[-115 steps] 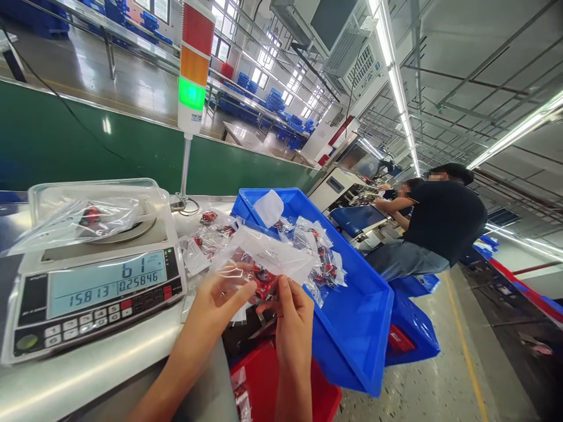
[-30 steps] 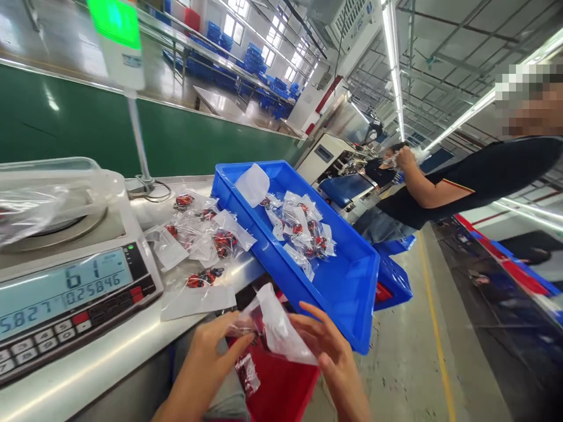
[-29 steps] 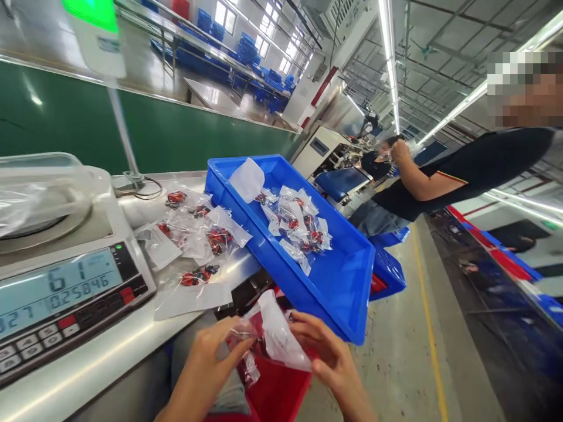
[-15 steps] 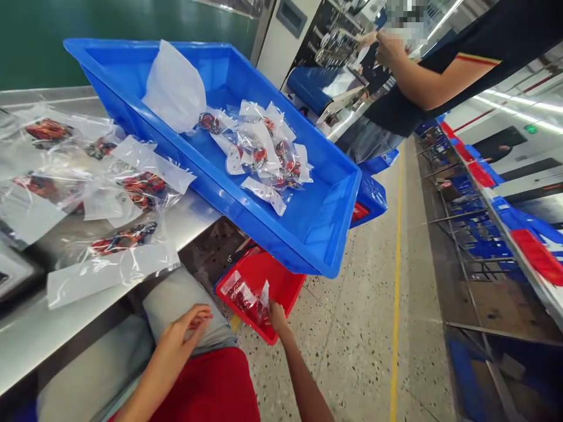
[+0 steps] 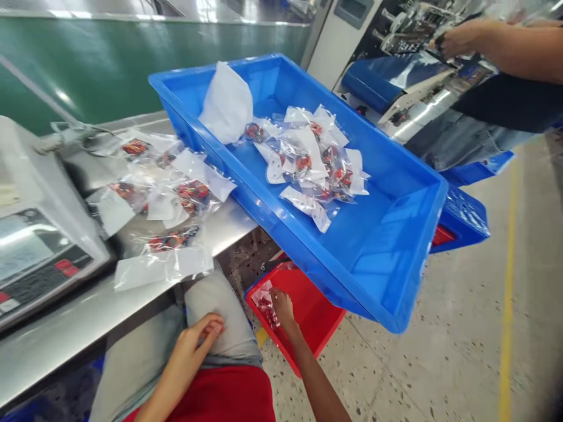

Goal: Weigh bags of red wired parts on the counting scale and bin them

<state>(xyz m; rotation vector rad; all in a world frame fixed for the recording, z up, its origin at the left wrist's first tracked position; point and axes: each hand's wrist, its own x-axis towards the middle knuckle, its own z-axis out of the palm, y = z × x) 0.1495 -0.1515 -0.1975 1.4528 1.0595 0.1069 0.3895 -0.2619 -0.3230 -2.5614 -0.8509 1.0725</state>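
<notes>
My right hand (image 5: 281, 305) reaches down into a red bin (image 5: 314, 313) on the floor under the table edge. Its fingers are closed on a small clear plastic bag with red parts (image 5: 265, 303) at the bin's near-left corner. My left hand (image 5: 200, 339) rests on my knee, on grey trousers, with its fingers curled together and nothing in them. Above the red bin a large blue tray (image 5: 396, 258) overhangs the steel table. It holds several sealed bags of red parts (image 5: 314, 161).
Several more bags (image 5: 171, 196) lie on the steel table (image 5: 65, 334) beside a weighing scale (image 5: 35, 246) at the left. A co-worker's arm (image 5: 497, 44) works at a machine (image 5: 413, 88) at the upper right. Blue bins (image 5: 464, 217) stand on the floor behind the tray.
My hands dropped from the table edge. The right hand carried the bag down into the red bin and the left hand let go and settled on my knee. The view tilted downward.
</notes>
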